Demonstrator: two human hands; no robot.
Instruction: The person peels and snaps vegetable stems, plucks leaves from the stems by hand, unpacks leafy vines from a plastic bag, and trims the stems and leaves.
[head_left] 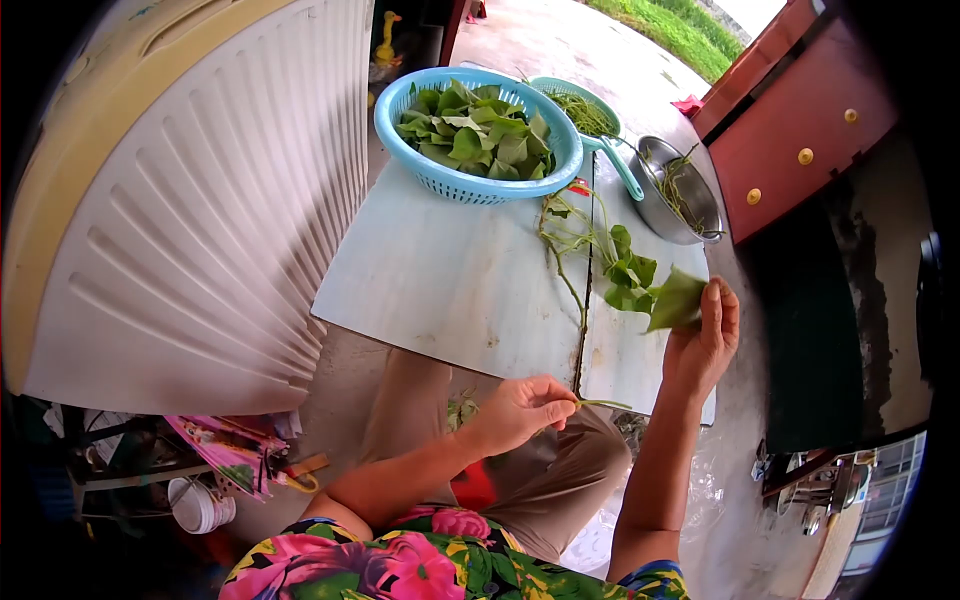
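My left hand [520, 412] pinches a thin green stem [603, 403] just off the near edge of the light table [430, 270]. Raised over the table's right side, my right hand [702, 335] holds a broad green leaf [678, 300] between thumb and fingers. Beside that leaf, a vine with smaller leaves [628, 270] lies on the table, its brown stem reaching toward the near edge. A blue basket [478, 188] full of loose green leaves [470, 130] stands at the far side.
A green strainer [622, 170] with thin stems and a metal bowl [680, 228] with more stems stand at the far right. Left of the table is a white ribbed panel [200, 210]. A white bucket [200, 505] and a pink patterned cloth [225, 450] are at lower left.
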